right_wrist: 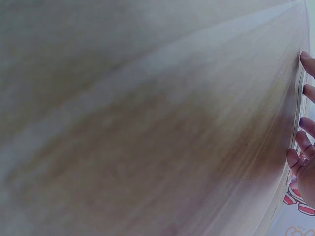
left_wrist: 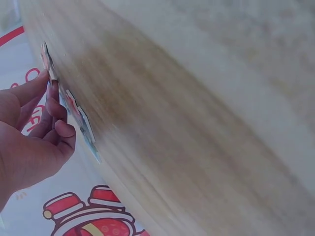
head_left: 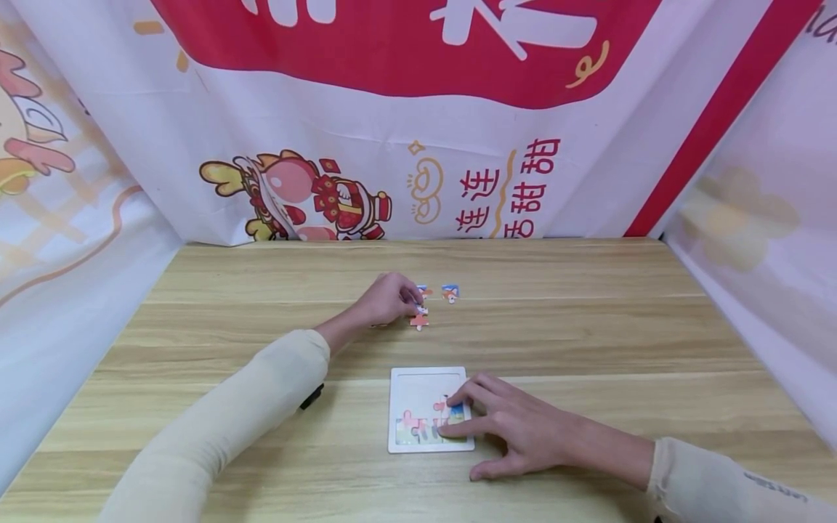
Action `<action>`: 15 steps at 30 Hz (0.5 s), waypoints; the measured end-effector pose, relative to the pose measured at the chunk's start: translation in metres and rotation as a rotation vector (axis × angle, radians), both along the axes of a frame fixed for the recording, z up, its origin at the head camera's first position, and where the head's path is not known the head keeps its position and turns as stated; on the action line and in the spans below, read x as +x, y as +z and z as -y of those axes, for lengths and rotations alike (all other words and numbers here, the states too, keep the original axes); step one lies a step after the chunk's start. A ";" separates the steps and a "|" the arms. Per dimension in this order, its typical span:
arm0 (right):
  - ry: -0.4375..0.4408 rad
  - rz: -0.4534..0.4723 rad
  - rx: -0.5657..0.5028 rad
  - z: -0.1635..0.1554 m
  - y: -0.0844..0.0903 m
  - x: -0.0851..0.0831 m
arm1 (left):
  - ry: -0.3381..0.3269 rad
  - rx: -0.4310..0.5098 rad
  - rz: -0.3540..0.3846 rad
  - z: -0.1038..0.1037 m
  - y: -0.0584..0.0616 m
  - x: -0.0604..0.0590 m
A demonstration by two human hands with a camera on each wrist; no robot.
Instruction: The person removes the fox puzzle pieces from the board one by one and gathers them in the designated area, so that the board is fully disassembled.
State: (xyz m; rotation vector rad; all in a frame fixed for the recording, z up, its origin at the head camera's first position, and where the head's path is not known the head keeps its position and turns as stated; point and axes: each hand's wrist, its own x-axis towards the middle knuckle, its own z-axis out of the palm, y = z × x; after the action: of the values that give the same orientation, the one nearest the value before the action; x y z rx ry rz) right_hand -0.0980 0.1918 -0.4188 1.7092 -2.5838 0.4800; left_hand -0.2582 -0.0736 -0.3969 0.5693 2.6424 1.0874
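Beyond the tray, my left hand (head_left: 392,299) has its thumb and index finger at a jigsaw piece (head_left: 419,320) with orange-pink print, and appears to pinch it. The left wrist view shows that piece (left_wrist: 47,61) edge-on at the fingertips. More pieces lie beside these fingers, partly hidden by them. My right hand (head_left: 523,425) rests with spread fingers on a white square puzzle tray (head_left: 431,448), fingertips touching joined pieces (head_left: 412,428) along its lower and right parts. In the right wrist view, only the fingers of the right hand (right_wrist: 307,132) show at the edge.
A loose blue and orange jigsaw piece (head_left: 450,292) lies to the right of the left hand. The wooden table (head_left: 588,312) meets a printed cloth backdrop (head_left: 418,167) at its far edge, with more cloth at both sides.
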 end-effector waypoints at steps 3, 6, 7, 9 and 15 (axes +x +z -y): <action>0.000 -0.002 -0.001 0.000 0.000 0.000 | -0.018 -0.014 -0.022 -0.001 0.000 -0.001; 0.000 -0.008 -0.002 0.000 0.000 0.000 | -0.036 -0.033 -0.058 -0.002 0.000 -0.002; 0.002 -0.010 -0.003 -0.001 0.000 0.000 | -0.037 -0.041 -0.066 -0.002 0.000 -0.002; 0.005 -0.015 -0.008 -0.001 0.000 0.000 | -0.033 -0.053 -0.079 -0.003 0.001 -0.002; 0.013 -0.024 -0.018 -0.001 -0.001 0.000 | -0.017 -0.040 -0.089 -0.001 -0.001 -0.001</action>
State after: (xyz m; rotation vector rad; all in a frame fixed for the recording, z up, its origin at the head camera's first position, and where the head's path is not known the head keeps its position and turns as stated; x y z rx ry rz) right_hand -0.0983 0.1929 -0.4195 1.7161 -2.5459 0.4785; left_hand -0.2589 -0.0728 -0.3981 0.6447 2.7227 1.0254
